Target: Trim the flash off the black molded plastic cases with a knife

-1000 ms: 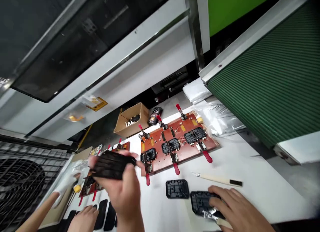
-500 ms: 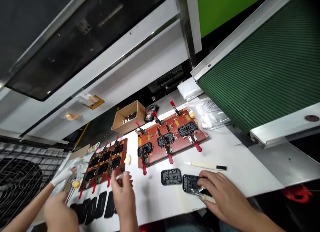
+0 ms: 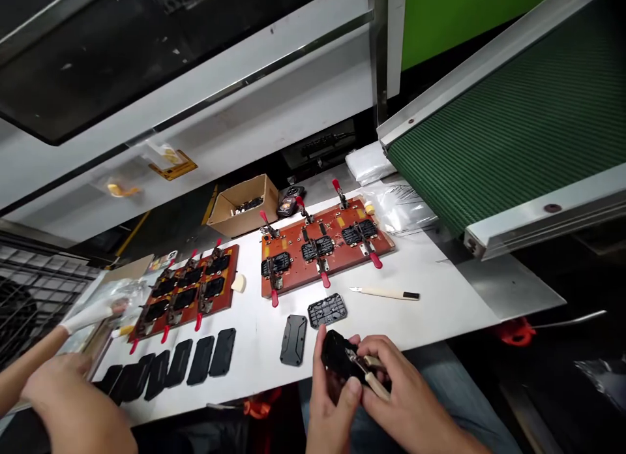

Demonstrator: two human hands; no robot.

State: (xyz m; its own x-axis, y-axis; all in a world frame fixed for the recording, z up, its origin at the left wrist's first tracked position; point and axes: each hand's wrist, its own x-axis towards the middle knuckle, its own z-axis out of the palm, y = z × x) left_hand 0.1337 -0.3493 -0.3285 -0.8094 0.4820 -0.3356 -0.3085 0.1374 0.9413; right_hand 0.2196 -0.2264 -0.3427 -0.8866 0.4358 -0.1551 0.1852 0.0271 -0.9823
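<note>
Over the table's front edge, my left hand (image 3: 332,398) grips a black plastic case panel (image 3: 337,355), fingers behind it and thumb in front. My right hand (image 3: 403,385) is closed on nippers with cream handles (image 3: 376,383), whose metal jaws are at the panel. My fingers cover part of both. Just beyond my hands lies a ribbed black panel (image 3: 327,310), inner side up. To its left is a smooth black panel (image 3: 293,340). A craft knife with a pale handle (image 3: 386,293) rests farther back.
Two red-brown clamp fixtures (image 3: 337,266) (image 3: 225,299) hold black panels. A row of black panels (image 3: 200,359) lies left, near a co-worker's bare hand (image 3: 73,395) and gloved hand (image 3: 92,316). Behind are a cardboard box (image 3: 235,219), plastic bags (image 3: 398,206) and a green conveyor (image 3: 508,128).
My left hand has come from the left to join my right. The panel under my right hand is now lifted off the table with the nippers. A smooth panel now shows on the table.
</note>
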